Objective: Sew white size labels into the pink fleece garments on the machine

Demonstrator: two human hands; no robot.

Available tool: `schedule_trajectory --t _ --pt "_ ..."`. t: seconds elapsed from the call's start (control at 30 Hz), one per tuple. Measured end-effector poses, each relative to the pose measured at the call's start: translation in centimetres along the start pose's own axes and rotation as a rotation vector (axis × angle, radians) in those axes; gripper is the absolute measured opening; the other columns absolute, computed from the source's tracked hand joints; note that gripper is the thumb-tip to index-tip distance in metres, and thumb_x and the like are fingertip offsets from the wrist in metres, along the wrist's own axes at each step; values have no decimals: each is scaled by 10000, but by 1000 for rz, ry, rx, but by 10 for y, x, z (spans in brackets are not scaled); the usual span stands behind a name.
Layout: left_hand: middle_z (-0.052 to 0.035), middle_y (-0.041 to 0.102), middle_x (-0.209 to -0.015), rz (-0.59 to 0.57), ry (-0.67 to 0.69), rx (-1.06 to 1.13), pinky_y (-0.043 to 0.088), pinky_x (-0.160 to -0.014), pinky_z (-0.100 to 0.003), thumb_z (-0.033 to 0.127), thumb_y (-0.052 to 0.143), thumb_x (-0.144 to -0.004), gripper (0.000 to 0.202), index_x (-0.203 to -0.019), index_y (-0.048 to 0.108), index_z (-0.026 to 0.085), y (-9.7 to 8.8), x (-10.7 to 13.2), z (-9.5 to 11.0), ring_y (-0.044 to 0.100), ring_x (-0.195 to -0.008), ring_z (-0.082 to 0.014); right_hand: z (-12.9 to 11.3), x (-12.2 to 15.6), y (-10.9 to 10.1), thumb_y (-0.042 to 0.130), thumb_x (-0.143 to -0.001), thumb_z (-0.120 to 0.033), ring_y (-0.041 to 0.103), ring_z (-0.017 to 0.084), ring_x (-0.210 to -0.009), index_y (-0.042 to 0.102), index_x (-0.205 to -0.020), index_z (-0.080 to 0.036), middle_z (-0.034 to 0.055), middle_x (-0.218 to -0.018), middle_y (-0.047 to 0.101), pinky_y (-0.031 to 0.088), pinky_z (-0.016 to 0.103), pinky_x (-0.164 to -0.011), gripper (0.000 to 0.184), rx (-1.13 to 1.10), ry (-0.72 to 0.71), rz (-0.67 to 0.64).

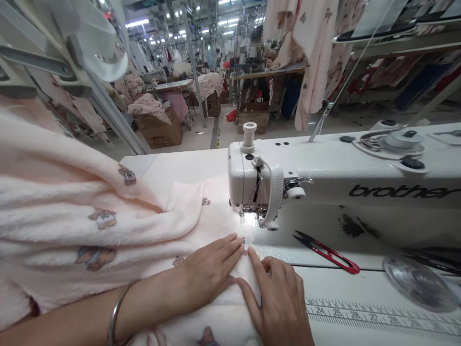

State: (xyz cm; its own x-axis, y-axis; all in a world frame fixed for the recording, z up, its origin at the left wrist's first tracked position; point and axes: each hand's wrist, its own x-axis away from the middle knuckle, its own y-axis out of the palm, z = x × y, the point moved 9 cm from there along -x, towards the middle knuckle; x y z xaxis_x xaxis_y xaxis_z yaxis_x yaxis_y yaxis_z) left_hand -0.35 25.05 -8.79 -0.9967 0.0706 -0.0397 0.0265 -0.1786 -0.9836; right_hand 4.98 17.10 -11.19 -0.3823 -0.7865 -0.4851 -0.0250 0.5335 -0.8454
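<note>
A garment factory floor stretches away under strip lights, with cardboard boxes [158, 129] heaped with pink cloth and pale printed garments [309, 53] hanging ahead. A co-worker [256, 57] is at a far bench. Close by, a white sewing machine [252, 182] with "brother" along its arm stands on a white table [180, 166].

Pink fleece [72, 226] printed with bears bunches to the left of the hands and runs in under the presser foot [252, 222]. The left hand [209, 271], a metal bangle [115, 312] at its wrist, lies flat on the fleece with its fingers together, pointing at the foot. The right hand [277, 302] sits just beside it, fingers spread, pressing on a folded edge. Neither hand pinches or closes: both are open and bear down on the cloth. A small label [245, 244] lies just ahead of the left fingertips, right in front of the foot.

This looks like the guiding stage of a seam, with the cloth already at the needle. The position seems to call for steady, flat pressure that keeps the fold and label square to the foot. Red snips [326, 252] lie on the table to the right of the right hand, and a printed ruler [374, 312] runs along the table beyond it.
</note>
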Motion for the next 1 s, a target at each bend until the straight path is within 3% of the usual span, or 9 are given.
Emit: schedule_trajectory --t 0.2,0.43,1.0 --pt "-186 372 -1445 20 47 -44 355 -1126 -366 333 422 -960 543 -1413 315 54 9 -1 -3 334 -1367 -251 2 0 2 518 -909 -368 471 227 -872 471 -1322 -118 96 -954 486 377 373 -743 484 -8 16 -11" --pt "-168 349 -1464 15 39 -130 371 -1115 -354 339 424 -955 532 -1399 345 56 13 1 -4 348 -1361 -249 4 1 2 497 -920 -358 465 220 -870 464 -1323 -134 90 -963 482 381 373 -749 462 -30 33 -21" --pt "-189 349 -1463 7 36 -102 394 -1094 -386 327 454 -944 539 -1403 337 70 13 -1 -4 359 -1352 -278 5 2 5 514 -915 -347 454 211 -862 438 -1344 -133 82 -952 466 367 363 -732 486 -49 25 -31"
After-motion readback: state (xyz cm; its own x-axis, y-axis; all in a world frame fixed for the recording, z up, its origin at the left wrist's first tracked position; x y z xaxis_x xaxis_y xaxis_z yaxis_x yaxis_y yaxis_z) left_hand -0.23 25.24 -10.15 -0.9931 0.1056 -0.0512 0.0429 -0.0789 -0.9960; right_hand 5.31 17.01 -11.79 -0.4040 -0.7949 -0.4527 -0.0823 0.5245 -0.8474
